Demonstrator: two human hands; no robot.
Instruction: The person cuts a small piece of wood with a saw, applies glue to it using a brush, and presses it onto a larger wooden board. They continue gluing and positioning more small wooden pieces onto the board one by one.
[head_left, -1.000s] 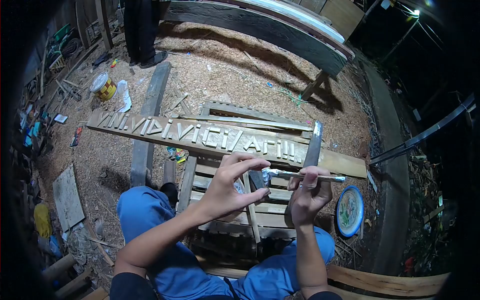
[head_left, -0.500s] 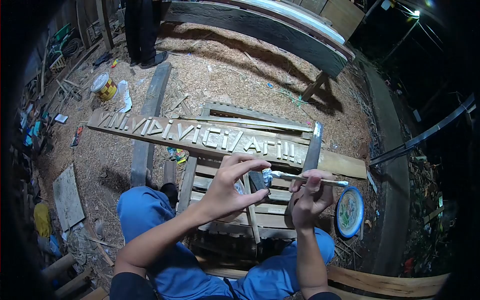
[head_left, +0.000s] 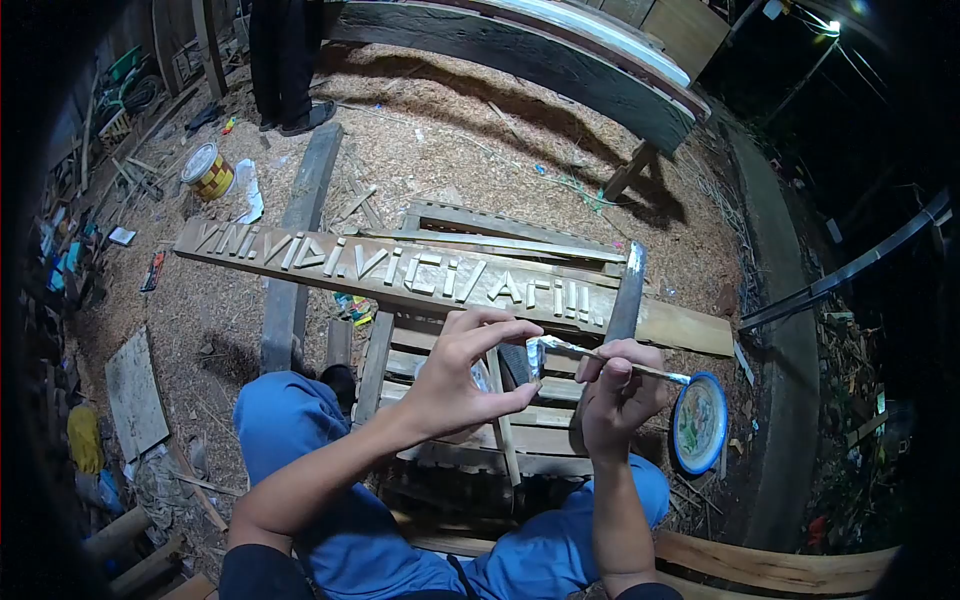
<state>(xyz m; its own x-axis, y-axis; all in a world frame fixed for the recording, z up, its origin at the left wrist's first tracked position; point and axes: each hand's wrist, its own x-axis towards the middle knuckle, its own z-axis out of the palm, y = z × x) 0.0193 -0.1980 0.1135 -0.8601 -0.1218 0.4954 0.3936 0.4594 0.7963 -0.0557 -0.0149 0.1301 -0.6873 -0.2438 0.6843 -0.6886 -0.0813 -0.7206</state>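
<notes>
Between the thumb and index finger of my left hand [head_left: 465, 370], a small white-coated piece [head_left: 536, 358] is pinched upright. My right hand [head_left: 622, 395] grips a thin stick [head_left: 655, 372] smeared white at both ends, its left tip touching or very close to the piece. Just beyond my hands lies a long wooden board [head_left: 420, 272] with raised letters made of light strips, reading roughly "VINI. VIDI. VICI/Ari!!!.". A dark curved blade-like piece [head_left: 627, 295], white near its tip, stands against the board's right part. Slats of a wooden pallet [head_left: 430, 455] show under my hands.
A blue-rimmed plate [head_left: 700, 425] is right of my right hand. Dark beams support the board; one beam [head_left: 312, 180] reaches back past a yellow-and-red bucket [head_left: 208, 172]. A person's dark-trousered legs [head_left: 280, 65] stand by a long bench [head_left: 510, 60]. Wood shavings cover the ground.
The stick has tilted, its left tip rising slightly and its right end dropping. My right hand has shifted a little; my left hand stays nearly still with the piece.
</notes>
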